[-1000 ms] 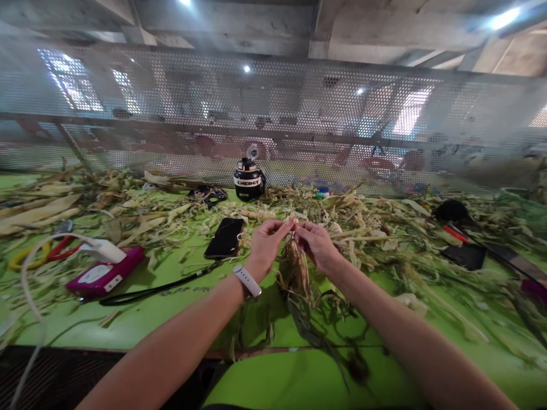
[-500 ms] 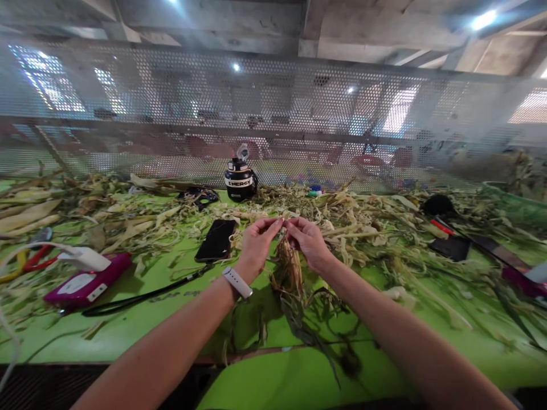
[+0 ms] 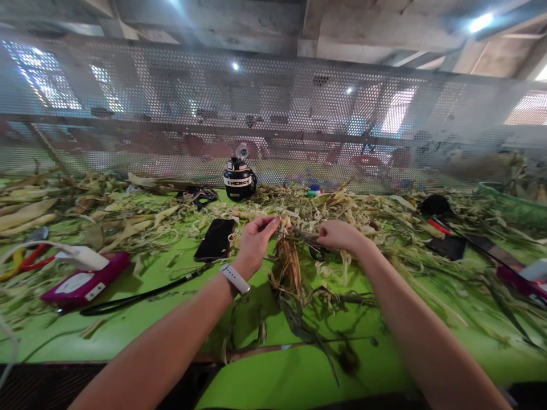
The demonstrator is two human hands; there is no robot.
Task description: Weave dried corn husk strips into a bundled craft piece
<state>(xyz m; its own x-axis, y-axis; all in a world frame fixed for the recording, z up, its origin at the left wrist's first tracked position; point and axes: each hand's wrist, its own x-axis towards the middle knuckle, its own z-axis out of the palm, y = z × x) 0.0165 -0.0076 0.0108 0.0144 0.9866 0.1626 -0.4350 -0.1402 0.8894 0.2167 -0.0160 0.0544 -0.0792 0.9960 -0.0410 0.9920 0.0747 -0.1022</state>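
Note:
My left hand, wearing a pale wristband, pinches the pale top of a bundle of dried brown plant stalks and leaves. The bundle hangs down, and its darker leaf ends reach toward the front of the green table. My right hand is closed to the right of the bundle. Its fingers grip a dark, thin dried leaf strip that runs leftward to the bundle's top. The fingertips of the right hand are partly hidden behind its knuckles.
Dried leaf scraps litter the green table. A black bottle stands by the perforated screen. Left lie a black phone, a purple power strip and red-yellow handled pliers. A green basket sits far right.
My right hand has moved away from the left hand to the right, drawing the dark leaf strip out sideways. My left hand stays at the bundle's top.

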